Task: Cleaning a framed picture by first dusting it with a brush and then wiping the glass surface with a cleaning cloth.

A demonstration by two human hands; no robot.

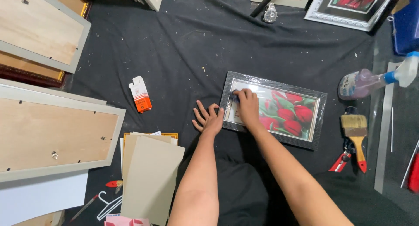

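Frame: a dark-edged picture frame [273, 109] showing red tulips lies flat on the black cloth [183, 47], right of centre.
Left hand: the left hand [209, 117] lies open, fingers spread, its edge against the frame's left side.
Right hand: the right hand [246, 106] presses curled fingers onto the glass at the upper-left corner; whether they pinch anything cannot be told.
Nearby: a spray bottle [375, 79] and a paintbrush [355, 134] lie to the right; an orange-and-white box [140, 94] lies to the left.
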